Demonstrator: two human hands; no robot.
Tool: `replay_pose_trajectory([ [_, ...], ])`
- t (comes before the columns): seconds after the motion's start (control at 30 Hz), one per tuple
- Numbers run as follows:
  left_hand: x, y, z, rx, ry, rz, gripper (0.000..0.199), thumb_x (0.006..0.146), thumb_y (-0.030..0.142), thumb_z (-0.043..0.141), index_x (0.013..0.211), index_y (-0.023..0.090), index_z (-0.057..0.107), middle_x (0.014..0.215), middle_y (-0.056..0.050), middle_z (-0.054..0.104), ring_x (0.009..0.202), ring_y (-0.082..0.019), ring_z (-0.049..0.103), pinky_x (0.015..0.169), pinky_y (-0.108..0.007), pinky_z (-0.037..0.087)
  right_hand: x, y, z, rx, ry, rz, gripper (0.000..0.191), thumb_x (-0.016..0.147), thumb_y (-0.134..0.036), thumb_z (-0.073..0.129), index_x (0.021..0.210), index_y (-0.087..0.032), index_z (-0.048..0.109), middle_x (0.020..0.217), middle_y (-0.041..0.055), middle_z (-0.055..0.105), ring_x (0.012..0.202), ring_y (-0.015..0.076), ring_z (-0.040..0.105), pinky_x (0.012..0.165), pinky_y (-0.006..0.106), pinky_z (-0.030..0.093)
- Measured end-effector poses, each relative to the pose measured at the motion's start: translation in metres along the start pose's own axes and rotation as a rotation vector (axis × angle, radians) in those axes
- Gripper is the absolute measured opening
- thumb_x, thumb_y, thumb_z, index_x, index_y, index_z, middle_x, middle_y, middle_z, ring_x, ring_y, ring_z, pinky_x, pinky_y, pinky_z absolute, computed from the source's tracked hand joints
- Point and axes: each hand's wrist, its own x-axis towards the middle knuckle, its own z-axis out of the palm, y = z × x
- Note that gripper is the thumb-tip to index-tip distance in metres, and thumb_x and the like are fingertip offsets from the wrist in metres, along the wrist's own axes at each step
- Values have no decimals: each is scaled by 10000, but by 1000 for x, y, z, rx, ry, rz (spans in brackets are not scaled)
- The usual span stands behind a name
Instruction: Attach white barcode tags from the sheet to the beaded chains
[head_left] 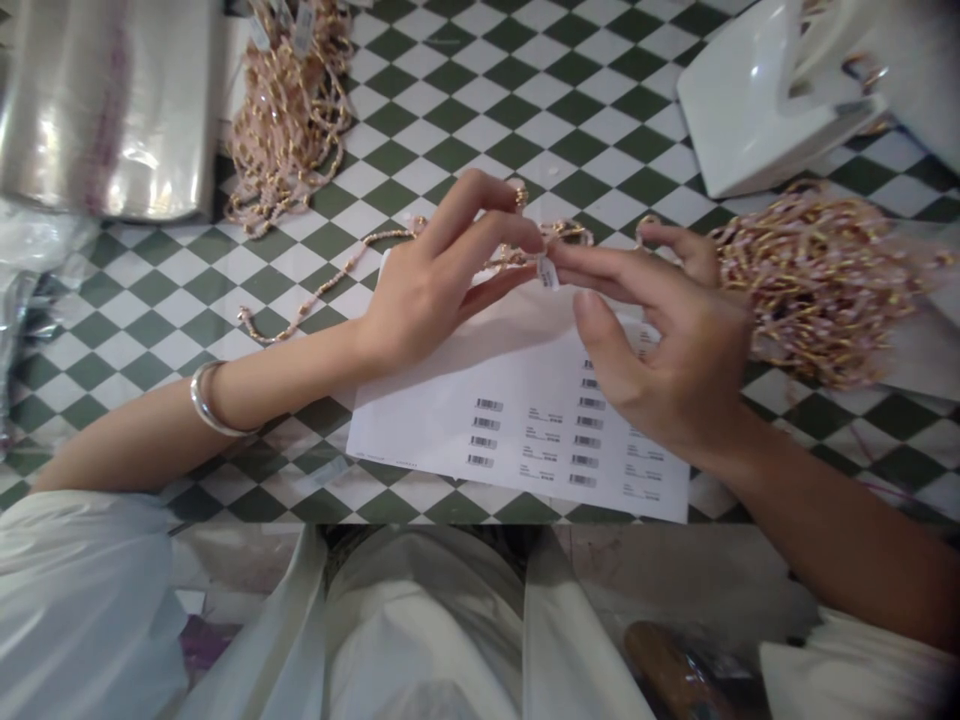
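Head view, the only one I've got, and here we go: the left hand (435, 280) comes in from the left, fingers reaching forward and slightly spread, with a metal bangle (214, 400) on the wrist. The right hand (671, 350) comes in from the right, index finger stretched out and thumb curled beneath it. Their fingertips nearly meet in the middle, and right there a small white tag (548, 272) hangs at the tips. It's held between them, but from up here I can't tell which fingers are pinching it!

A pink-and-gold beaded chain (330, 280) runs from the worktop up under the left hand, and its far end loops out by the fingertips. Beneath both hands lies a sheet of barcode labels (525, 425), its upper part tucked under the palms.

Around them, the green-and-white checkered worktop (517, 110) carries a big tangled pile of the same chains (817, 285) just beside the right hand, and another bundle with tags (289, 110) at the top. Over at top left sits a clear plastic bag stack (105, 110), and at top right a white plastic object (757, 110).
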Motion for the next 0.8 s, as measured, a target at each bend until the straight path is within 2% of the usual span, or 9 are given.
replay_pose_trajectory([
  [0.17, 0, 6, -3, 90, -48, -18, 74, 953, 235, 492, 1016, 233, 531, 1004, -37, 563, 683, -58, 569, 542, -202, 367, -2, 0, 2, -2, -38, 2, 235, 927, -185, 500, 1128, -253, 599, 1010, -22, 749, 914, 194, 730, 1083, 504, 437],
  [0.2, 0, 6, -3, 108, -57, -25, 74, 956, 241, 483, 1012, 233, 532, 1000, -38, 565, 678, -60, 563, 549, -208, 363, -2, 0, 2, 10, -43, 0, 258, 927, -183, 499, 1158, -261, 582, 1042, -16, 740, 905, 194, 732, 1089, 502, 433],
  [0.27, -1, 8, -3, 133, -69, -35, 78, 961, 266, 472, 984, 226, 535, 976, -38, 564, 666, -65, 547, 560, -220, 359, -2, 2, 3, 61, -40, 11, 363, 917, -182, 512, 1262, -294, 516, 1241, 7, 664, 880, 182, 734, 1113, 485, 424],
  [0.33, -1, 9, -3, 145, -80, -48, 102, 963, 295, 466, 952, 220, 533, 949, -38, 563, 662, -71, 535, 566, -228, 356, -3, 4, 3, 106, -27, 46, 474, 913, -193, 520, 1355, -340, 431, 1459, 27, 488, 884, 165, 730, 1120, 432, 441],
  [0.4, -1, 9, -3, 148, -98, -76, 122, 963, 319, 467, 953, 217, 533, 946, -40, 564, 672, -77, 536, 568, -228, 353, -3, 6, 2, 105, -8, 68, 518, 917, -212, 517, 1397, -362, 389, 1528, 34, 395, 952, 173, 719, 1063, 380, 504],
  [0.5, -1, 7, -3, 140, -153, -131, 180, 960, 376, 467, 962, 213, 545, 943, -44, 561, 675, -80, 534, 564, -224, 349, -4, 7, 3, 111, 6, 45, 593, 919, -216, 516, 1453, -377, 311, 1505, 47, 428, 1042, 199, 699, 946, 359, 581],
  [0.6, 0, 5, -5, 127, -218, -161, 235, 951, 429, 469, 984, 222, 573, 927, -40, 551, 696, -86, 542, 586, -223, 372, -5, 7, 5, 137, 7, 2, 660, 920, -206, 527, 1479, -407, 240, 1436, 40, 511, 1010, 202, 714, 867, 367, 616],
  [0.7, 1, 5, -6, 112, -243, -181, 234, 947, 428, 474, 1017, 250, 608, 920, -36, 528, 704, -92, 537, 595, -227, 370, -6, 6, 6, 117, 13, -9, 653, 930, -221, 524, 1490, -389, 235, 1309, 55, 616, 1019, 228, 714, 833, 393, 630],
  [0.8, 1, 7, -6, 106, -244, -176, 216, 947, 402, 473, 966, 256, 632, 900, -28, 512, 654, -75, 511, 569, -222, 331, -6, 5, 6, 99, 15, -31, 655, 931, -219, 527, 1495, -376, 234, 1287, 66, 629, 1029, 238, 712, 834, 401, 631],
])
